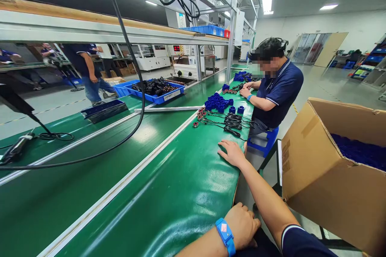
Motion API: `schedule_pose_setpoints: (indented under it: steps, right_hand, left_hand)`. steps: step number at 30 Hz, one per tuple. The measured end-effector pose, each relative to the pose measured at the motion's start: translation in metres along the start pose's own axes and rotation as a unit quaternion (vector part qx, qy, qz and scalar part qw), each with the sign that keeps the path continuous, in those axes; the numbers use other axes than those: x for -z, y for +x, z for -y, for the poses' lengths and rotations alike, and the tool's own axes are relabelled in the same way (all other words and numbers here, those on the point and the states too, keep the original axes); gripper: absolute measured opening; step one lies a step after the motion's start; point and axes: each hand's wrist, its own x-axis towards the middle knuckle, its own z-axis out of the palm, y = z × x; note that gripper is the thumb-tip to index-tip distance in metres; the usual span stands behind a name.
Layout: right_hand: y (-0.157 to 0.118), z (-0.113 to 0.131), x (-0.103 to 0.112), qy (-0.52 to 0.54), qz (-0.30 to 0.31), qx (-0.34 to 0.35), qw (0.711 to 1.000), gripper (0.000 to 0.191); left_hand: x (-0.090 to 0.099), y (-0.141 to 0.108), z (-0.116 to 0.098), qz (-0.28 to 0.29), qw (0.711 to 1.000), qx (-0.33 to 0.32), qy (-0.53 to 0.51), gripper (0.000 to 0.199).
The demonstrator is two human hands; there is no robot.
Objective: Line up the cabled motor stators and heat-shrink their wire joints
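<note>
My right hand lies palm down on the green mat close to its right edge, fingers apart and nothing held. Below it, by the table's near edge, is my left hand, with a blue band on its wrist. Its fingers bend downward and their tips are hidden, so its grip cannot be made out. Beyond my right hand lie bundled black cables, small copper-coloured ring parts and a group of dark blue plastic parts. Neither hand touches them.
A person sits farther along the table, hands on small parts. An open cardboard box holding blue items stands at right. A blue tray holds black cables. One black cable hangs across the left side.
</note>
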Motion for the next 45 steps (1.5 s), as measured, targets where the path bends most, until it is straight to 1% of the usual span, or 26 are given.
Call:
schedule_pose_setpoints:
  steps: [6,15,25,40,45]
  right_hand:
    - [0.0,0.0,0.0,-0.002,0.0,-0.001,1.0,0.044]
    - [0.0,0.0,0.0,-0.003,0.002,-0.004,1.0,0.044]
    - [0.0,-0.002,0.0,-0.004,0.005,-0.001,1.0,0.044]
    - [-0.001,0.002,0.004,-0.002,0.006,-0.006,1.0,0.043]
    - [-0.001,0.002,0.003,-0.004,0.005,-0.007,1.0,0.043]
  left_hand:
    - [0.001,0.0,0.0,0.002,1.0,-0.002,-0.002,0.047]
    - [-0.003,0.001,0.0,-0.014,1.0,-0.003,-0.005,0.047]
    - [0.009,-0.001,-0.001,0.015,1.0,-0.007,-0.01,0.047]
    - [0.001,0.001,0.0,0.001,1.0,-0.001,-0.005,0.047]
    - [-0.003,0.001,0.001,-0.017,1.0,-0.004,-0.002,0.047]
